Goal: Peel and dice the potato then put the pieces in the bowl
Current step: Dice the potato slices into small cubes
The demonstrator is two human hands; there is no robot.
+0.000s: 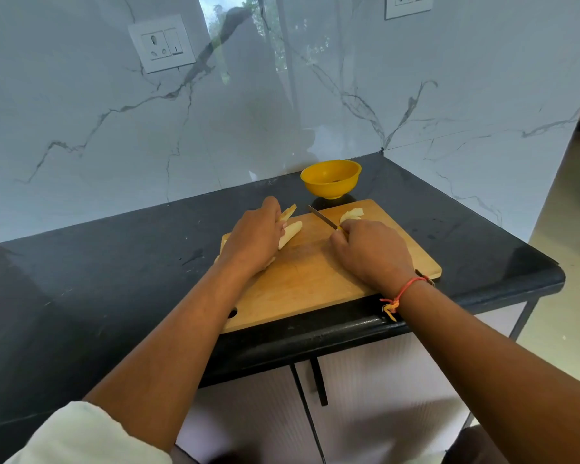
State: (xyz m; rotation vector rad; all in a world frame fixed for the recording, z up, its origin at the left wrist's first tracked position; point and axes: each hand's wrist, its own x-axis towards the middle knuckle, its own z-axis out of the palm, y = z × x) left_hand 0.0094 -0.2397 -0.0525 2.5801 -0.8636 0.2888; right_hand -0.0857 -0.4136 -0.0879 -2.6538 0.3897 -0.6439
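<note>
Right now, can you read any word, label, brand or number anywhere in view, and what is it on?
None can be read.
Yellow bowl: a small dark mark inside, too small to read.
Wall socket plate: only holes and a switch, no letters legible.
Second socket plate: cut off by the frame, nothing legible.
Knife and cutting board: no markings visible.

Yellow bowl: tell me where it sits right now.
In the head view the yellow bowl stands on the black counter against the marble wall, just beyond the cutting board's far edge, right of centre.
</note>
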